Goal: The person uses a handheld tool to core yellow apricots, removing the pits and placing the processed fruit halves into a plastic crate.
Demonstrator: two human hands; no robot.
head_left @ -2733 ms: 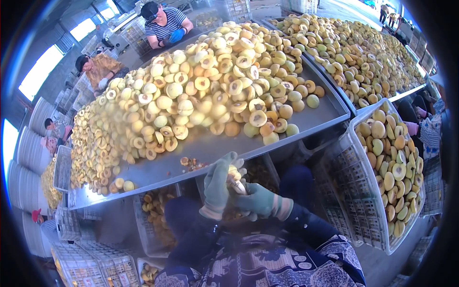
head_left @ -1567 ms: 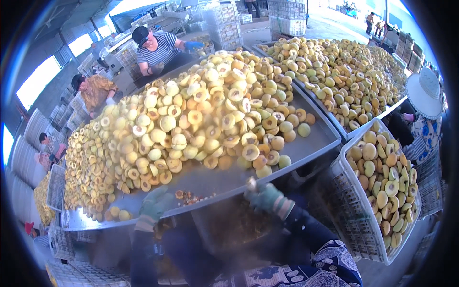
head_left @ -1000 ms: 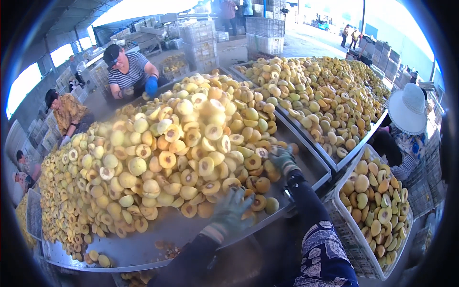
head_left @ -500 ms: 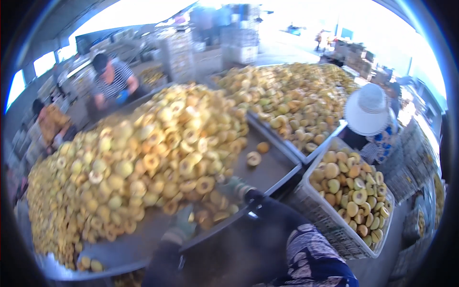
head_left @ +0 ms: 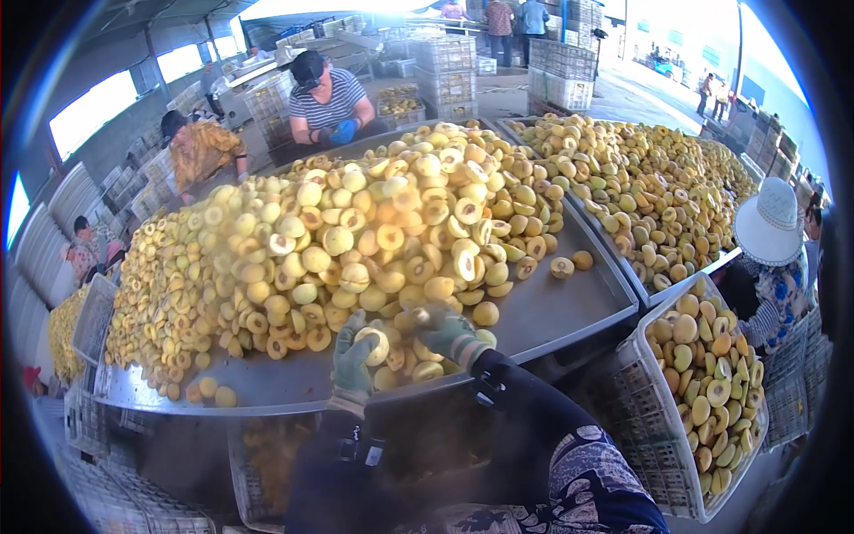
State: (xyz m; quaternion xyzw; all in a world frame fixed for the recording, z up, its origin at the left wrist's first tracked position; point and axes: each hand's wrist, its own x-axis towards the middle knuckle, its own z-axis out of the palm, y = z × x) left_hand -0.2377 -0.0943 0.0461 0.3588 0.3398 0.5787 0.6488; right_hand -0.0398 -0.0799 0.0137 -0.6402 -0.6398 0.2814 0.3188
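Note:
A large heap of halved yellow peaches (head_left: 338, 240) covers the metal table (head_left: 551, 307) in front of me. My left hand (head_left: 353, 365), in a green glove, is at the table's near edge, its fingers and thumb closed round a peach half (head_left: 376, 346). Close by on the right is my right hand (head_left: 452, 338), gloved too, reaching in over the fruit. Its fingertips are smeared by motion against the heap, so whether they grip a peach is unclear. Several loose halves lie between and just below the two hands.
At my right stands a white plastic crate (head_left: 636, 392) full of peach halves. Beyond it is a person in a white hat (head_left: 769, 222). A second heap (head_left: 640, 187) lies past the table's divider. Other people work across the table, one with a blue glove (head_left: 343, 132). Another crate (head_left: 245, 472) is below.
The view has swung, so the table and crate appear shifted right. My left hand, earlier low over the tray beside the fruit, now has a peach half raised in it. The right hand stays near the heap.

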